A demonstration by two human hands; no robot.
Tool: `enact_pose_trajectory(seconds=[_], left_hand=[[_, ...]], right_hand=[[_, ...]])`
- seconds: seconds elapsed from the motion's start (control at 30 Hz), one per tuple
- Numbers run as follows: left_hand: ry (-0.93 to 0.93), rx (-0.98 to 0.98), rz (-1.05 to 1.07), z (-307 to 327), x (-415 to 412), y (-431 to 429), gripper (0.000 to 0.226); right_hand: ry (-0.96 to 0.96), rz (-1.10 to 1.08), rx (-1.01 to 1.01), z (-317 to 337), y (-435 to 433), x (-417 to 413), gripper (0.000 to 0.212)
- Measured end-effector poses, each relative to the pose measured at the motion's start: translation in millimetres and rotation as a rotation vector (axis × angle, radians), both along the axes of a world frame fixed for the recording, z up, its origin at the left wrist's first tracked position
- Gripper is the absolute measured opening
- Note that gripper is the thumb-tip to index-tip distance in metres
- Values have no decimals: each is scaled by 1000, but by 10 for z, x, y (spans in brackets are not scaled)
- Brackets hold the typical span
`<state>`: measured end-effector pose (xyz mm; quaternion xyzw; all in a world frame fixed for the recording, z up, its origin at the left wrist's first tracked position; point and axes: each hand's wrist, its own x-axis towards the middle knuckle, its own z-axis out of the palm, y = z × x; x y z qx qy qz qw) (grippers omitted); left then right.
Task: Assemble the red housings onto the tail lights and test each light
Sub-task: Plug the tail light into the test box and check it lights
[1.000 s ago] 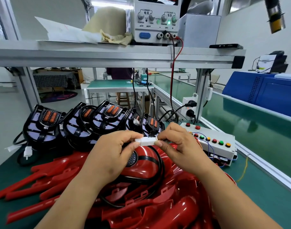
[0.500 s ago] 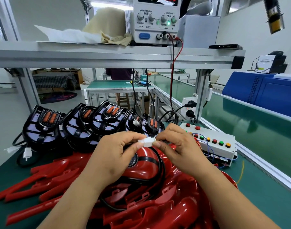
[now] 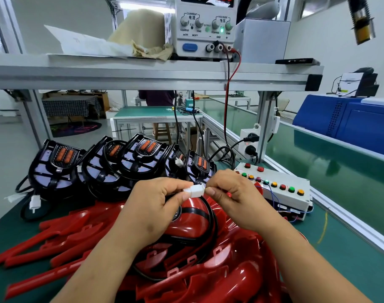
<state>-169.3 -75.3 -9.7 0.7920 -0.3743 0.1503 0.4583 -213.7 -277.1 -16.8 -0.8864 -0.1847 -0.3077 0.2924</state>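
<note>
- Centrally, a red-housed tail light (image 3: pixel 193 221) lies on top of a heap of loose red housings (image 3: pixel 55 237) on the green bench mat (image 3: pixel 339 270), just below both hands.
- A black cable (image 3: pixel 211 217) loops over the red dome of this light.
- Just above it, a white connector (image 3: pixel 194 190) is held in the air between the hands. Its two halves touch, but whether they are fully seated cannot be told.
- The left hand (image 3: pixel 156 206) pinches the smaller left half between thumb and forefinger, with the other fingers curled under.
- The right hand (image 3: pixel 232 200) pinches the larger right half with its fingertips, fingers bent inward.
- Behind the hands, a row of bare black tail lights (image 3: pixel 57 162) stands tilted, each showing orange strips near its top.
- A loose white plug (image 3: pixel 34 203) lies on the mat at the far left.
- To the right sits a white button box (image 3: pixel 280 193) with red, green and yellow buttons and thin blue wires.
- On the overhead shelf (image 3: pixel 143 71) stands a power supply (image 3: pixel 204 29) marked CURRENT, VOLTAGE, COARSE, FINE, ON, OFF, OUTPUT and GND, with 电流 and 电压 by the knobs.
- Its red display digits are cut off at the frame's top edge and cannot be read.
- A green lamp (image 3: pixel 222 29) glows beside C.V, and a red lead (image 3: pixel 227 101) drops from the terminals toward the bench.
</note>
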Motion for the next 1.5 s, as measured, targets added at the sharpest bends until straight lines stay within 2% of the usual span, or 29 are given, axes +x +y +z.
enact_pose_trajectory(seconds=[0.13, 0.23, 0.3, 0.37, 0.43, 0.5, 0.6, 0.77, 0.93, 1.03, 1.13, 1.23, 1.33, 1.4, 1.5], left_hand=[[2, 40, -18, 15, 0, -7, 28], [128, 134, -13, 79, 74, 107, 24], [209, 133, 99, 112, 168, 279, 36], [275, 155, 301, 80, 270, 446, 41], [297, 356, 483, -20, 337, 532, 45], [366, 486, 504, -133, 383, 534, 49], [593, 315, 367, -220, 408, 527, 50], [762, 41, 288, -269, 412, 537, 46], [819, -335, 336, -286, 388, 566, 38], [800, -510, 278, -311, 354, 554, 36], [793, -580, 262, -361, 341, 578, 34], [751, -529, 259, -430, 346, 616, 35], [610, -397, 334, -465, 313, 582, 33], [551, -351, 363, -454, 302, 548, 31], [517, -297, 382, -451, 282, 478, 29]], right_hand=[[35, -12, -3, 4, -20, -10, 17], [167, 9, -89, -8, -49, -14, 14], [295, 41, -153, -31, -73, -18, 14], [414, 43, -163, -44, -115, -22, 20], [503, 43, -116, -41, -138, -38, 28], [570, 38, -94, -45, -151, -45, 29], [632, 46, -117, -80, -154, -28, 30], [661, 41, -126, -72, -190, -34, 31], [694, -64, -121, -69, -311, -29, 29], [726, -144, -226, -68, -347, -22, 32], [653, -244, -401, -105, -338, 43, 31], [548, -306, -387, -122, -315, 142, 8], [499, -450, -274, -138, -345, 295, 15], [512, -628, -337, -124, -386, 429, 19], [681, -722, -445, -244, -448, 580, 52]])
